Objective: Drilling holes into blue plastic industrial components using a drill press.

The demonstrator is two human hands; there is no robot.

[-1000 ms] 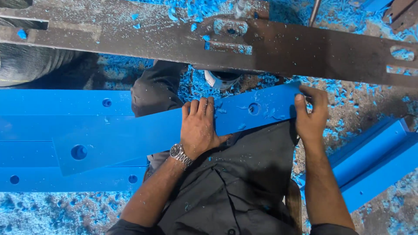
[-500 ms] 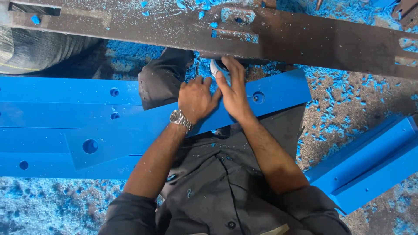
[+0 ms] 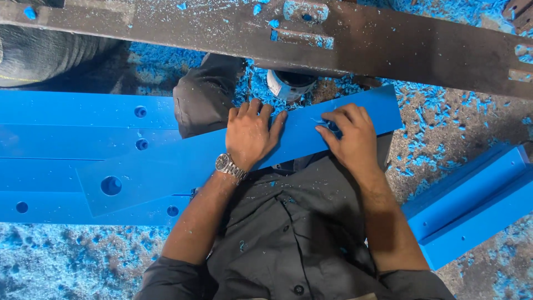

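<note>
A dark grey buttoned shirt [image 3: 288, 244] fills the bottom of the view, flecked with blue chips, and both bare forearms reach up from its rolled sleeves. The left hand [image 3: 251, 132], with a metal wristwatch [image 3: 229, 166] just below it, lies flat on a long blue plastic strip [image 3: 183, 166], fingers straight and close together, palm pressing down. The right hand [image 3: 348, 133] rests on the same strip a little further along — its fingers are curled, fingertips bunched at a spot on the blue surface; whether they pinch something small there I cannot tell.

The strip runs slantwise across the person's lap, its right end lifted toward the upper right, its left end, with a round hole [image 3: 111, 185], lying over a stack of similar blue plates [image 3: 72, 128] that carry smaller holes. More blue profiles [image 3: 472, 205] lie on the floor to the right, well apart from the hands.

Just beyond the fingers sits a small round white-and-blue container [image 3: 288, 84], partly under a dark, rusty metal beam [image 3: 355, 39] that crosses the whole top of the view. Blue shavings [image 3: 444, 133] litter the floor all around — and the beam too.
</note>
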